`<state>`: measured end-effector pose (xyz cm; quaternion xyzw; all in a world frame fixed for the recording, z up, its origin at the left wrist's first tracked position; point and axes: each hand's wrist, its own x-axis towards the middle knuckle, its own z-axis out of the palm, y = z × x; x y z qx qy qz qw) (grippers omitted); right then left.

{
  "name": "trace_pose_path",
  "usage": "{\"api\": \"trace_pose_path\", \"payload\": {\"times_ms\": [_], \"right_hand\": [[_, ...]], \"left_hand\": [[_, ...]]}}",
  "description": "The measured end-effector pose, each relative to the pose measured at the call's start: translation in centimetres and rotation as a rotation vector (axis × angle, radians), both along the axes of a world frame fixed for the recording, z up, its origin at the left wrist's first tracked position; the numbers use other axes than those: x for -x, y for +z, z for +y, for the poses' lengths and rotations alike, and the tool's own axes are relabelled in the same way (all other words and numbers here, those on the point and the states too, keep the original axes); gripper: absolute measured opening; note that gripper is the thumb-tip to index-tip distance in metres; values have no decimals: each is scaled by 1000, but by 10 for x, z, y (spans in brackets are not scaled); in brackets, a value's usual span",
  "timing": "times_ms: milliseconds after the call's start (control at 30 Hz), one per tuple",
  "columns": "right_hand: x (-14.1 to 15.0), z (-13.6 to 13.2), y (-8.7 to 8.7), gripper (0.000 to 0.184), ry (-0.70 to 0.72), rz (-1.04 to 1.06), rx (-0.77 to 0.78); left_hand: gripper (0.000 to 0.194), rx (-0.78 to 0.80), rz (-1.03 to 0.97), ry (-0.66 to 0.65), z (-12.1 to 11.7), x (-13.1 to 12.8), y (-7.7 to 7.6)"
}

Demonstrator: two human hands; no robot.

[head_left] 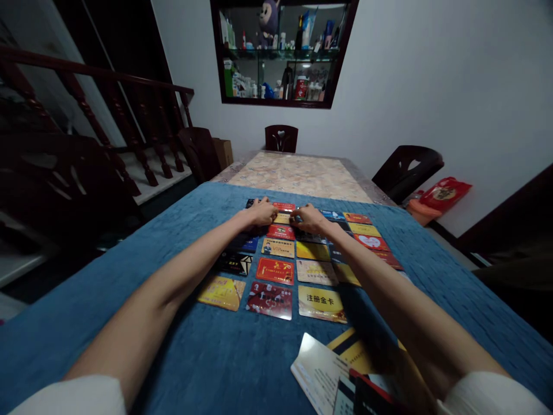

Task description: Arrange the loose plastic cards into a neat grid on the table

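My left hand reaches to the far rows of cards, its bent fingers at the left end of a pale yellow card. At that card's right end are the curled fingers of my right hand. A red card lies just beyond, and another red card lies just nearer. Below these, in columns, are a tan card with a figure, a red-orange card, a dark red card and a gold card with black characters. My hands and forearms hide some cards.
A loose pile of cards with a white folded leaflet lies near the front right. The blue cloth covers the near part of the patterned table. Dark chairs stand around it, and a railing runs at left.
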<state>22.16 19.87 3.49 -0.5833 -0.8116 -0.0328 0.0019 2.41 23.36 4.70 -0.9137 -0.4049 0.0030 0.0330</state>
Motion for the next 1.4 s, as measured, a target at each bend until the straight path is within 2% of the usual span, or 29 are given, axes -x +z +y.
{"api": "trace_pose_path", "payload": {"times_ms": [133, 300, 467, 633, 800, 1033, 1233, 1400], "right_hand": [[-6, -9, 5, 39, 1, 10, -27], [-10, -33, 14, 36, 18, 33, -59], [-13, -61, 19, 30, 33, 64, -93], [-20, -92, 20, 25, 65, 86, -117], [-32, -123, 13, 22, 88, 119, -166], [-53, -163, -4, 20, 193, 240, -260], [-63, -201, -17, 20, 228, 329, -295], [-66, -235, -21, 17, 252, 392, -312]], "left_hand": [[26, -36, -15, -15, -8, 3, 5], [25, -96, -40, -56, -25, 5, 8], [18, -180, -60, -101, -47, 5, 7], [17, -198, -121, -134, -74, 5, 6], [7, -253, -143, -198, -100, 5, 2], [18, -315, -216, -303, -142, 0, -10], [19, -339, -268, -415, -185, -10, -20], [16, -302, -319, -502, -216, -18, -22]]}}
